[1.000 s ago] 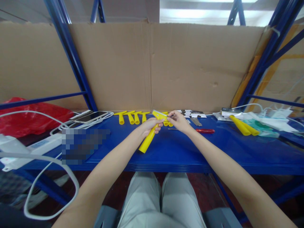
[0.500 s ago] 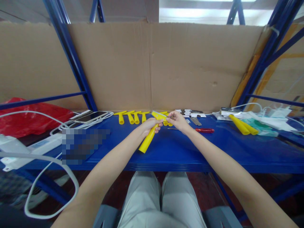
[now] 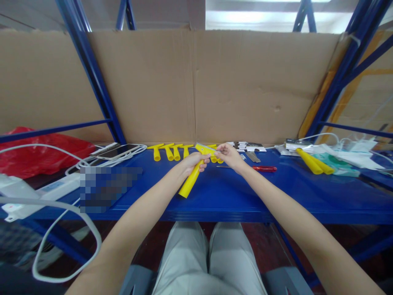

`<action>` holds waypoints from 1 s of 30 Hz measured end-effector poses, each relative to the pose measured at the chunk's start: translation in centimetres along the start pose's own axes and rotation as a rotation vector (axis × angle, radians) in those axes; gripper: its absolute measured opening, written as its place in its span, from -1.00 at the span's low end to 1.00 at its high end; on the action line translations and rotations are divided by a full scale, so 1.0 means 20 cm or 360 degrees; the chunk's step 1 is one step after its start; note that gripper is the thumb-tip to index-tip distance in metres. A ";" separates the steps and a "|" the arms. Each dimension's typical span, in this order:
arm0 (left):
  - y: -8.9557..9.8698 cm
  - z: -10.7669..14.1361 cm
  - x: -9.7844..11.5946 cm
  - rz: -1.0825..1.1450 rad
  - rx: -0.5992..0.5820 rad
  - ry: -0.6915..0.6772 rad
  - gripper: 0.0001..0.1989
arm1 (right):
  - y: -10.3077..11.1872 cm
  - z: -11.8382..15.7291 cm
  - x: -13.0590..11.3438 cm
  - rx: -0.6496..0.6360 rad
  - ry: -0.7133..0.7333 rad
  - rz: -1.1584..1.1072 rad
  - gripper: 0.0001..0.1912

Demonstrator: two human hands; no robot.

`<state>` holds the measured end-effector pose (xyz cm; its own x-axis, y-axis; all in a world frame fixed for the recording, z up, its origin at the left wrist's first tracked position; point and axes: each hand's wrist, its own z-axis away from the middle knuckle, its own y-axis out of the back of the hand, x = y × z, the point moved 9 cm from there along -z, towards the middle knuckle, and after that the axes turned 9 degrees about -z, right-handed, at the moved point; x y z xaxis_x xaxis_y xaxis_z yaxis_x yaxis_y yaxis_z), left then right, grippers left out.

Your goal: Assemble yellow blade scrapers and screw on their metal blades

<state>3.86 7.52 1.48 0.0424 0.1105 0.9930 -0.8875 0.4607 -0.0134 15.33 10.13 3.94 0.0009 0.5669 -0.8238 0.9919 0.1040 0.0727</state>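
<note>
My left hand (image 3: 197, 162) is wrapped round a yellow T-shaped scraper (image 3: 189, 184), its hollow handle slanting down toward me and a thin grey strip along the top of its head. At the right end of that head, the fingers of my right hand (image 3: 227, 155) are pinched together; what they hold, if anything, is too small to make out. Under my right wrist lies a screwdriver with a red handle (image 3: 264, 169). Small metal screws (image 3: 243, 156) and grey flat blades (image 3: 253, 157) rest just right of that hand.
Several yellow scrapers (image 3: 169, 152) line the back of the blue table (image 3: 233, 196). Black-and-white packets (image 3: 245, 146) lie behind my right hand. Two yellow handles (image 3: 315, 162) rest on plastic bags at right. A phone (image 3: 119, 151), white cables and a red bag (image 3: 46, 149) occupy the left.
The scraper in my left hand has shifted very slightly to the left. Both hands otherwise keep nearly the same place and hold.
</note>
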 end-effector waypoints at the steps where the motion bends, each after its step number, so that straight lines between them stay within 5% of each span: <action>1: 0.00 0.00 0.00 0.0006 -0.0007 -0.0005 -0.80 | 0.00 0.00 0.01 -0.0010 -0.0040 -0.0016 -0.67; 5: 0.03 -0.01 0.01 0.0045 -0.0001 -0.0026 -0.79 | 0.03 0.01 0.05 0.0045 -0.0173 0.0059 -0.72; 9: 0.12 -0.03 0.00 0.0107 0.0130 -0.0021 -0.77 | 0.16 -0.01 0.01 0.0073 -0.0145 0.0562 -0.77; 14: 0.23 -0.05 -0.01 0.0123 0.0281 -0.0002 -0.78 | 0.40 0.03 0.05 -0.0482 -0.0529 0.1568 -0.81; 17: 0.28 -0.06 -0.03 0.0136 0.0360 0.0038 -0.79 | 0.62 0.10 0.06 -0.0616 -0.0785 0.1930 -0.78; 22: 0.30 -0.06 -0.04 0.0112 0.0413 0.0093 -0.78 | 0.77 0.21 0.12 -0.0797 -0.0978 0.1938 -0.72; 30: 0.29 -0.05 -0.05 0.0107 0.0415 0.0093 -0.80 | 0.73 0.15 0.20 -0.0859 -0.0613 0.1716 -0.76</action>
<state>-0.92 11.06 0.36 -0.0009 0.1870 0.9824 -0.9770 0.2093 -0.0407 30.25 11.43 -0.01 0.9011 0.3064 -0.3068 0.2869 0.1093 0.9517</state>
